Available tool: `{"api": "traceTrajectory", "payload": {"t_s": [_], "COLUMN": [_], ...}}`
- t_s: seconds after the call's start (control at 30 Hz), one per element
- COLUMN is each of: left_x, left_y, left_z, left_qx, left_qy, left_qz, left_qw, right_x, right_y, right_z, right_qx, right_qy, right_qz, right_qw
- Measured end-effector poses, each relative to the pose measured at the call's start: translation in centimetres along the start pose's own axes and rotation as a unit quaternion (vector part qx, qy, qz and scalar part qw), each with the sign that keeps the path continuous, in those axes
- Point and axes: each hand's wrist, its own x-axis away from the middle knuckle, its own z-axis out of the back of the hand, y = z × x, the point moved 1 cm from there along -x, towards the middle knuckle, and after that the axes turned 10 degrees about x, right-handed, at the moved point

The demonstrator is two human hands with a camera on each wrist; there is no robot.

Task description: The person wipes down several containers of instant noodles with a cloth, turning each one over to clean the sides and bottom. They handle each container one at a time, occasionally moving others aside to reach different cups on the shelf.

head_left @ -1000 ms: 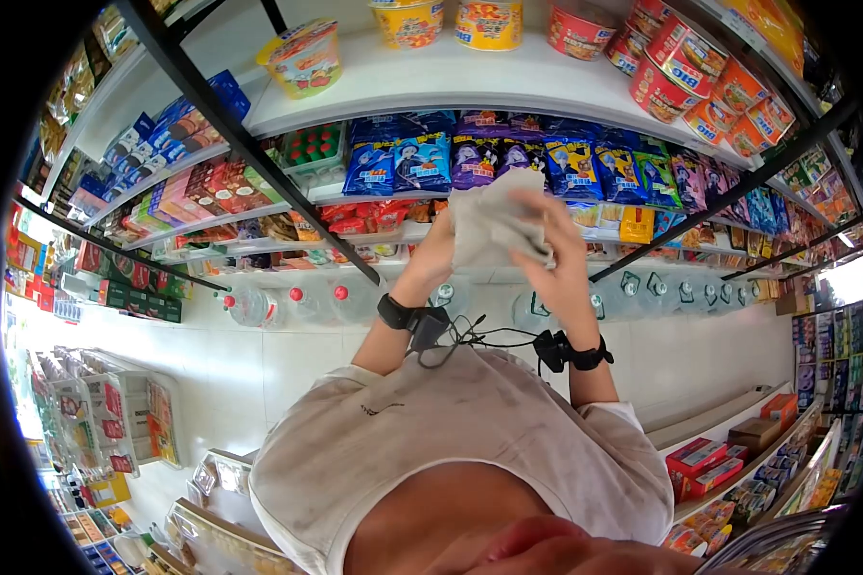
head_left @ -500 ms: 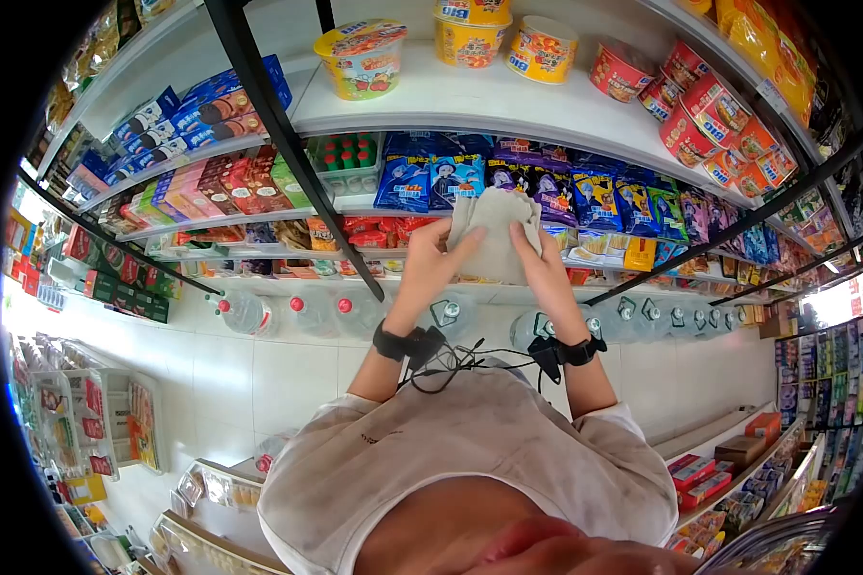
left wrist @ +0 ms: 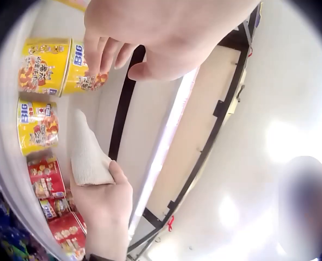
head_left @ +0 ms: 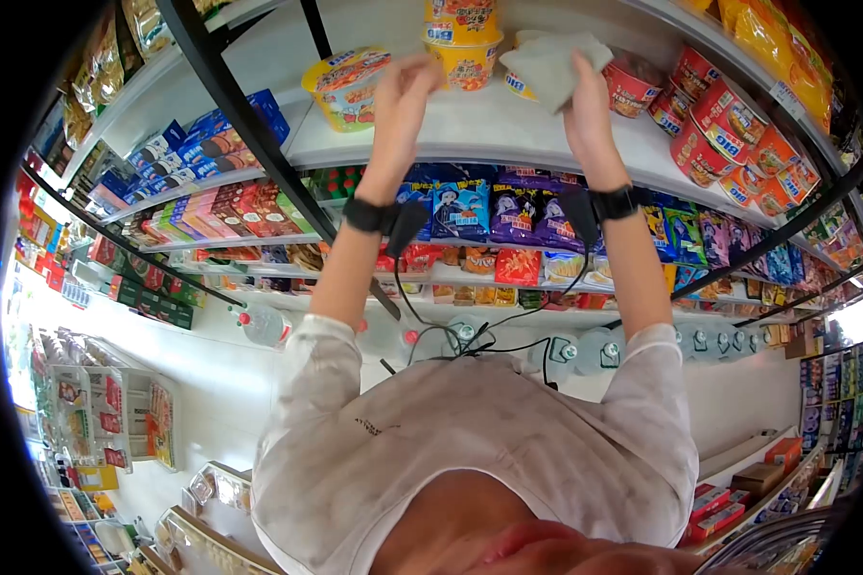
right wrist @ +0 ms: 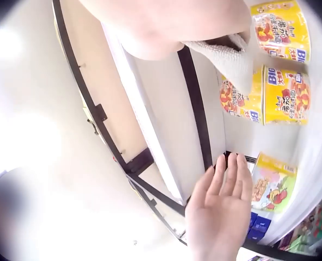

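The cloth [head_left: 554, 72] looks light, limp and grippy, best held near an edge, as the right hand [head_left: 588, 110] grips it; the left hand [head_left: 403, 101] is empty, fingers loosely extended.

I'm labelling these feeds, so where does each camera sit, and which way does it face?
Head: on the head, facing forward and down at the shelf; left hand, right hand and shirt show.
Left wrist: worn there, looking past the left hand towards the right hand.
Right wrist: worn there, looking past the right hand towards the left hand.
Both wrist views share the cloth and yellow tubs.
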Motion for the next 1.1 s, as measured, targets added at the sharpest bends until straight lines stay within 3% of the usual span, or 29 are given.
{"api": "traceTrajectory", "payload": {"t_s": [0.1,0.2,0.3,0.37,0.57,0.6,0.63,0.77,0.83,0.87,0.93,1.1], "left_x": [-6.4,-13.1,-15.9,-18.2,-15.1,-14.6,-14.3,-7.6,-4.9,-3.5,-1.2,3.6], "left_y": [-2.0,-5.9,-7.3,-10.1,-7.7,-7.3,-7.2,-4.2,-3.4,-2.9,-1.7,2.4], "left_z": [-1.0,-0.1,-1.3,-0.5,-2.8,-3.5,-3.3,-4.3,-3.7,-3.5,-3.5,-2.1], "left_qx": [-0.150,-0.322,-0.372,-0.342,-0.238,-0.204,-0.224,-0.255,-0.275,-0.237,-0.154,-0.116], "left_qy": [0.061,0.061,0.072,0.023,0.068,0.084,0.063,0.094,0.089,0.085,0.075,0.019], "left_qz": [-0.062,-0.138,-0.059,-0.079,-0.128,-0.143,-0.238,-0.254,-0.275,-0.240,-0.174,-0.099], "left_qw": [0.985,0.935,0.924,0.936,0.960,0.965,0.943,0.928,0.917,0.938,0.970,0.988], "right_x": [-5.1,-7.3,-9.2,-9.7,-8.5,-8.0,-7.4,-4.0,-1.7,-0.8,-0.2,2.9], "right_y": [2.5,1.9,2.5,2.7,2.5,2.5,2.9,3.9,3.7,3.8,4.2,2.2], "right_z": [-0.3,-1.7,-2.2,-2.6,-2.6,-2.8,-3.1,-5.5,-5.7,-5.8,-5.0,-4.6], "right_qx": [0.076,0.193,0.208,0.191,0.246,0.258,0.270,0.265,0.206,0.175,0.176,0.082], "right_qy": [0.017,0.064,0.059,0.093,0.077,0.056,0.035,0.003,-0.036,-0.058,-0.123,-0.239], "right_qz": [0.074,0.062,0.103,0.152,0.171,0.195,0.217,0.333,0.259,0.219,0.172,0.035], "right_qw": [0.994,0.977,0.971,0.965,0.951,0.945,0.937,0.905,0.943,0.958,0.961,0.967]}}
